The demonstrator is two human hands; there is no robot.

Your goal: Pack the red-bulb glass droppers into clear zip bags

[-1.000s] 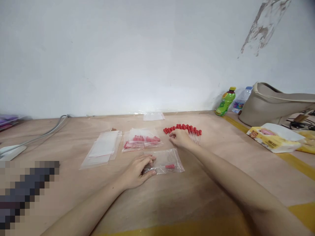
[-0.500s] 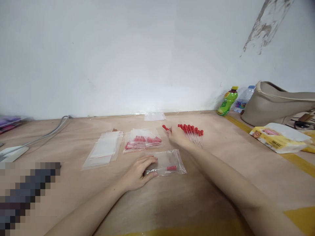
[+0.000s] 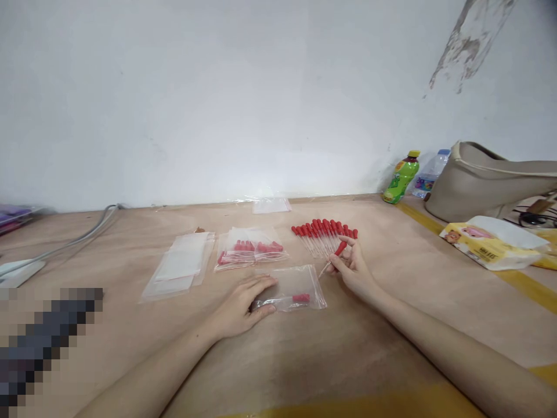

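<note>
My left hand (image 3: 241, 305) lies over the left end of a clear zip-lock bag (image 3: 285, 284), thumb and fingers apart. Inside that bag is a dropper with a red rubber bulb (image 3: 301, 298); its tube is hard to make out. At the bag's right, my right hand (image 3: 354, 270) pinches a dropper (image 3: 340, 249) by its red bulb, the thin clear tip pointing down and left toward the bag's zip end. Just behind this hand, several red-bulbed droppers (image 3: 324, 226) are fanned out on the table.
Filled bags with red bulbs (image 3: 250, 247) lie behind my left hand, and a stack of flat zip bags (image 3: 180, 261) is farther left. Another bag (image 3: 272, 205) lies by the wall. A tissue pack (image 3: 487, 244), a green bottle (image 3: 401, 179) and a beige bag (image 3: 483, 186) stand right.
My right hand has moved right and toward me from the left end of the dropper fan, and now holds a dropper beside the bag. My left hand has stayed on the bag.
</note>
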